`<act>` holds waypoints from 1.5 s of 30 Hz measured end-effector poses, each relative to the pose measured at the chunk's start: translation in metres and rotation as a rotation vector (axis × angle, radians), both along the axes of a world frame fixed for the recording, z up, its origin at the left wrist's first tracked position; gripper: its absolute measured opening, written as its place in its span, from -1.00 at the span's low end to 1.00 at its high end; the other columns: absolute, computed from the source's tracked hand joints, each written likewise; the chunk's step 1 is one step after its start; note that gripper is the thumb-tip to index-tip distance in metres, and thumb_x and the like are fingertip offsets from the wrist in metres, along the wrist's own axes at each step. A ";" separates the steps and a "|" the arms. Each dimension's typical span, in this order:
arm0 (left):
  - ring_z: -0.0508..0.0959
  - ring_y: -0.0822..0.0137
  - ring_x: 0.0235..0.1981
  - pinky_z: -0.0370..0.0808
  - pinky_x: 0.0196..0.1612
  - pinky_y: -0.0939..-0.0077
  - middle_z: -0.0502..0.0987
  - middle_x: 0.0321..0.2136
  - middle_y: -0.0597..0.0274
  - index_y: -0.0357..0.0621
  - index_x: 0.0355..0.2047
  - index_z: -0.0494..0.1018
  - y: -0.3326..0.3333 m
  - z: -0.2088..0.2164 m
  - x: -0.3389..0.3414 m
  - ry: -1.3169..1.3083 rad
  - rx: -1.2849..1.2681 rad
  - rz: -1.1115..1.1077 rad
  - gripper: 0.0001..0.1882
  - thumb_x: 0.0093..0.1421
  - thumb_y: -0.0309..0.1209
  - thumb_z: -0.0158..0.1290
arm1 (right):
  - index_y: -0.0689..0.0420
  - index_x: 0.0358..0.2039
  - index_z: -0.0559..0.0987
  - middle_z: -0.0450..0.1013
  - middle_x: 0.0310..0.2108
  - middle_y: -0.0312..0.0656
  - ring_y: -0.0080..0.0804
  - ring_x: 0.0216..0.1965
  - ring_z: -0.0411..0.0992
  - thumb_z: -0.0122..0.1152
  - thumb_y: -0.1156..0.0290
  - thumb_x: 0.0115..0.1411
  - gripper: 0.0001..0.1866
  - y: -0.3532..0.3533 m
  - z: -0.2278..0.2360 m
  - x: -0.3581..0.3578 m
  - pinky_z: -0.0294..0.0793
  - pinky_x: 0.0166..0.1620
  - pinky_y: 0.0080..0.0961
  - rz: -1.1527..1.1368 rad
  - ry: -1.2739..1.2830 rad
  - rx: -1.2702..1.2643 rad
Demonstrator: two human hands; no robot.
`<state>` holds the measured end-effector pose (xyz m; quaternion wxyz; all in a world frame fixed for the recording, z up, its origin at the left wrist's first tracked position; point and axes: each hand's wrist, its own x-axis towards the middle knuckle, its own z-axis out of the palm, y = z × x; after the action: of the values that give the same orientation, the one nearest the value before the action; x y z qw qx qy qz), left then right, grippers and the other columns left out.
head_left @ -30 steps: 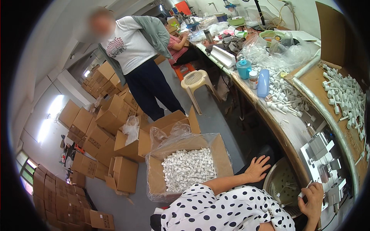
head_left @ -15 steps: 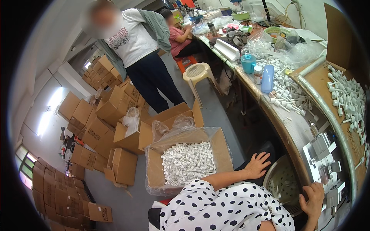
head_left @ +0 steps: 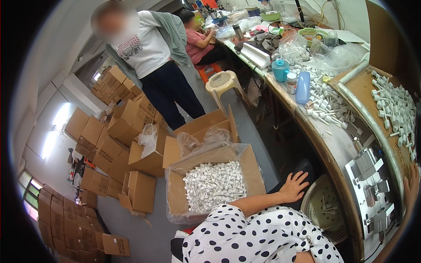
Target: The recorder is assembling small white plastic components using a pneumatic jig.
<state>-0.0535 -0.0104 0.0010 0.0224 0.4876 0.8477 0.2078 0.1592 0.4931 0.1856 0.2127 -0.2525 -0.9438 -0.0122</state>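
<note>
My left hand (head_left: 294,187) rests on my dark-trousered knee, fingers spread and holding nothing. My right hand (head_left: 411,186) is at the far right rim of the picture, beside the cardboard tray (head_left: 380,103) of white plastic parts (head_left: 394,109). It is dark and partly cut off, so its grip does not show. A metal fixture (head_left: 370,188) with clamp-like blocks sits on the bench left of that hand. A pale plastic basket (head_left: 313,199) with a few white parts in it stands below the bench edge, next to my left hand.
An open carton (head_left: 258,177) lined with clear plastic holds many white parts (head_left: 215,184). On the bench (head_left: 322,131) are loose parts, a blue cup (head_left: 280,70), a jar (head_left: 291,82) and a blue case (head_left: 303,87). One person (head_left: 149,52) stands ahead; another (head_left: 197,41) sits farther off. Cartons (head_left: 66,215) are stacked left.
My right hand has moved from the near bench edge by the metal fixture to the right, across to the tray's side. My left hand has stayed on my knee.
</note>
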 end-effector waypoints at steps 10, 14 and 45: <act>0.51 0.12 -0.29 0.40 -0.18 0.26 0.53 -0.40 0.13 -0.14 -0.50 0.49 0.030 0.069 -0.028 0.078 0.563 -0.032 -0.84 -0.18 -0.55 0.11 | 0.20 -0.12 0.47 0.38 -0.02 -0.06 -0.15 0.07 0.30 -0.05 0.59 0.14 -0.71 -0.039 0.033 0.021 0.21 0.13 -0.39 -0.012 0.105 -0.055; 0.50 0.18 -0.36 0.44 -0.25 0.42 0.52 -0.41 0.10 -0.23 -0.43 0.47 0.074 0.137 -0.040 0.086 0.681 -0.132 -0.84 -0.05 -0.69 0.04 | 0.12 -0.01 0.40 0.26 0.07 -0.07 -0.12 0.10 0.25 -0.13 0.78 -0.06 -0.45 -0.062 0.041 0.016 0.16 0.17 -0.37 0.124 0.170 0.058; 0.48 0.15 -0.26 0.45 -0.31 0.42 0.38 -0.13 -0.01 -0.28 -0.19 0.44 0.174 0.179 0.052 -0.094 0.423 -0.742 -0.66 -0.06 -0.58 0.12 | 0.22 -0.20 0.50 0.42 -0.24 0.05 0.00 -0.22 0.39 0.12 0.44 -0.01 -0.69 -0.171 0.058 0.001 0.35 -0.09 -0.22 0.153 0.524 0.074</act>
<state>-0.0020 0.1640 0.1797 0.0335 0.7434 0.5515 0.3769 0.1601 0.3224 0.2437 0.4589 -0.1672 -0.8719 0.0352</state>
